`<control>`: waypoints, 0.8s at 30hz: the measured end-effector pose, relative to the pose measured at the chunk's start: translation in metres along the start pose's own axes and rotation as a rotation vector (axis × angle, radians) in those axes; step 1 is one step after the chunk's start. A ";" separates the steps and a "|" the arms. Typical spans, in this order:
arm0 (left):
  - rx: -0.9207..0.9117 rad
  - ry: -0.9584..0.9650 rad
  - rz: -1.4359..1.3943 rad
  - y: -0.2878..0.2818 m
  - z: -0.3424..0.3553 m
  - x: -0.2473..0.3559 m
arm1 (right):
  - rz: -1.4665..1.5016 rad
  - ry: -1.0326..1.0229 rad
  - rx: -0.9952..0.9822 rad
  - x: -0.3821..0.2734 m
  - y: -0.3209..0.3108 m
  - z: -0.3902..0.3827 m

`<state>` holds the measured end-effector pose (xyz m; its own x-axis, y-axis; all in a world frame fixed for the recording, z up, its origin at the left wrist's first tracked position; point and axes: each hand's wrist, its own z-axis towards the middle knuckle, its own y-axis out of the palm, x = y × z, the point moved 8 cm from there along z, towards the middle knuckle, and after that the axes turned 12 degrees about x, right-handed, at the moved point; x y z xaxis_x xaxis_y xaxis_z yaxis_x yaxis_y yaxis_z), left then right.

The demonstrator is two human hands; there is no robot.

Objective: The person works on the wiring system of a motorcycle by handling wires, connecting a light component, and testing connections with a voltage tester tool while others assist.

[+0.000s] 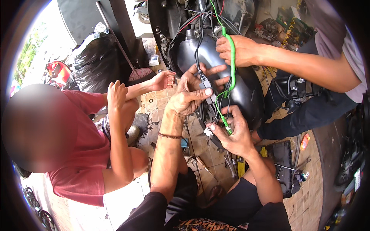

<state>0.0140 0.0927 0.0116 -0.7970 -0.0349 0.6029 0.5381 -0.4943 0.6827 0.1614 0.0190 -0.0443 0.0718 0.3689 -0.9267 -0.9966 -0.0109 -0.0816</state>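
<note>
My left hand (187,94) pinches a small grey box-shaped module (206,85) between thumb and fingers, its other fingers partly spread. Black wires (199,50) run up from it to a motorcycle's front end. Lower and to the right, my right hand (236,134) is closed on the green probe end (228,128) of a green coiled cable (232,57), with thin dark wires beside it. A white connector (208,132) hangs by that thumb. Behind both hands is a glossy black mudguard (246,90). A co-worker's hand (241,51) at the right touches the cable's upper part.
At the left crouches a person in a red shirt (83,134), hands raised near my left forearm. An open black tool case (284,154) and a screwdriver (202,163) lie on the tiled floor (154,98). Black bags (96,63) and a broom (140,73) stand behind.
</note>
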 end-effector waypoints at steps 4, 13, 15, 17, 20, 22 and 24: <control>0.127 0.003 0.107 -0.024 0.003 0.000 | 0.255 0.093 -0.132 -0.014 -0.004 0.003; -0.164 -0.418 0.558 -0.006 -0.028 -0.011 | 0.445 0.039 0.115 -0.017 -0.027 0.011; -0.235 -0.456 0.571 0.001 -0.030 -0.024 | 0.447 0.031 0.138 -0.015 -0.031 0.015; -0.201 -0.410 0.573 0.013 -0.025 -0.031 | 0.306 -0.144 0.224 -0.028 -0.042 0.017; -0.101 -0.412 0.585 0.008 -0.021 -0.028 | 0.158 -0.217 0.319 -0.032 -0.050 0.021; -0.066 -0.405 0.534 0.000 -0.023 -0.029 | 0.076 -0.284 0.365 -0.034 -0.055 0.022; -0.097 -0.341 0.419 0.001 -0.020 -0.024 | 0.037 -0.222 0.463 -0.033 -0.065 0.019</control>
<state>0.0282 0.0754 -0.0107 -0.3772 0.0298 0.9256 0.7496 -0.5771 0.3241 0.2230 0.0254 -0.0016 0.0759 0.5647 -0.8218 -0.9154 0.3662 0.1671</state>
